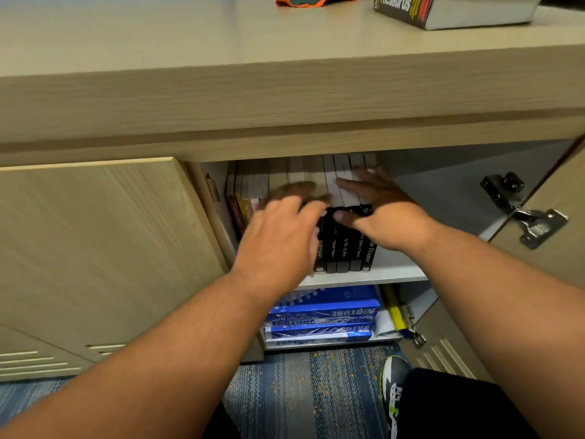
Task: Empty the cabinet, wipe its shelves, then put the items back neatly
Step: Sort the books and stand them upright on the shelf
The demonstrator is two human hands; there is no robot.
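Note:
The cabinet's upper shelf [392,274] holds a row of upright books. Several black-spined books [345,248] stand at the right end, and red and yellow spines [240,213] at the left end. My right hand [380,213] grips the black books, fingers over their top edges and thumb on the spines. My left hand [278,236] is blurred; its fingers hook over the tops of the middle books, hiding their spines.
Blue copy-paper reams [323,315] and a yellow roll [394,308] lie on the lower shelf. On the cabinet top [190,58] are a thesaurus [443,9] and an orange-edged cloth [313,0]. The right door [557,217] is open, the left door [95,248] closed. My shoe [394,391] rests on the carpet.

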